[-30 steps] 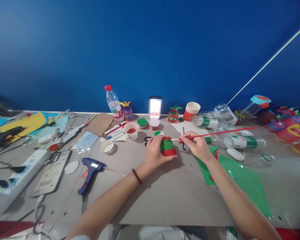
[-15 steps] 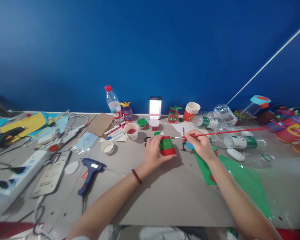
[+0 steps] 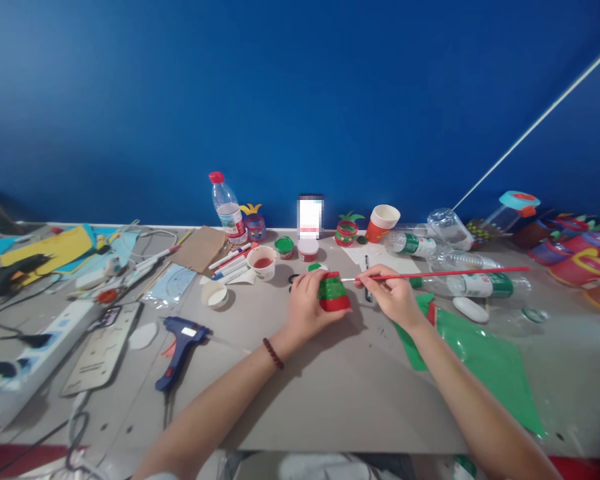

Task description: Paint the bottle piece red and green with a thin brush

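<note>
A brush (image 3: 445, 273) at a red-and-green piece (image 3: 335, 293)
The left-hand grip (image 3: 306, 300) clamps the piece, the right-hand grip (image 3: 391, 299) the brush; a glue gun (image 3: 181, 348) lies left of the piece.

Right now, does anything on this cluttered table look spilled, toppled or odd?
At the right, two clear plastic bottles with green-and-white labels lie on their sides, though the red-capped clear plastic bottle stands upright. The upright, dark-edged rectangular screen looks blocky, hiding its content. I see no spill.
</note>
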`<move>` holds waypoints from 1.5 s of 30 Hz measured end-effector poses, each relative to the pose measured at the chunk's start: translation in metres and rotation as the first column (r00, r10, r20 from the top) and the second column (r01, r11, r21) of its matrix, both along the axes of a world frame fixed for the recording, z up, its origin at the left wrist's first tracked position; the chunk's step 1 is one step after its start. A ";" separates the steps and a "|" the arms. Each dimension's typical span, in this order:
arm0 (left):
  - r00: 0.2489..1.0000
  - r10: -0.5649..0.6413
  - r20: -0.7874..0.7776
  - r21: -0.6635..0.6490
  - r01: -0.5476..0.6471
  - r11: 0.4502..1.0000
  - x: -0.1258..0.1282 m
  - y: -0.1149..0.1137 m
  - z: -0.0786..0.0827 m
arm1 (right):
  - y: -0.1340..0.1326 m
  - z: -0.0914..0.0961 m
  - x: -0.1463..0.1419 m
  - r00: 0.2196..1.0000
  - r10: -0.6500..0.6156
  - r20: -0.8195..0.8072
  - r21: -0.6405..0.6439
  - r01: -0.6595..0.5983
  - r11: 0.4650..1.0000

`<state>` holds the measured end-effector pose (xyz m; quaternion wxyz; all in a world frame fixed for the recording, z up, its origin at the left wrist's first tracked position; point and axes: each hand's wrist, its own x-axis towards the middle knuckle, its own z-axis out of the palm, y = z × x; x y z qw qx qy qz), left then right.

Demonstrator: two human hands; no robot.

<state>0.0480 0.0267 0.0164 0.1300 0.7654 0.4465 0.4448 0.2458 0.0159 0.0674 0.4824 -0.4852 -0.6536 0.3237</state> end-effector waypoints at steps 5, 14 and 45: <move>1.000 -0.006 0.029 0.054 0.004 0.999 -0.002 0.001 -0.003 | 0.004 -0.004 0.006 1.000 -0.015 -0.010 -0.002 0.015 1.000; 0.999 0.014 0.044 0.002 -0.014 1.000 -0.004 0.001 0.000 | 0.009 0.000 0.014 0.994 -0.064 -0.091 -0.016 0.063 0.998; 1.000 -0.022 0.014 0.072 0.020 0.997 -0.004 0.002 -0.003 | 0.005 -0.003 0.008 0.966 -0.050 -0.254 0.029 0.059 0.998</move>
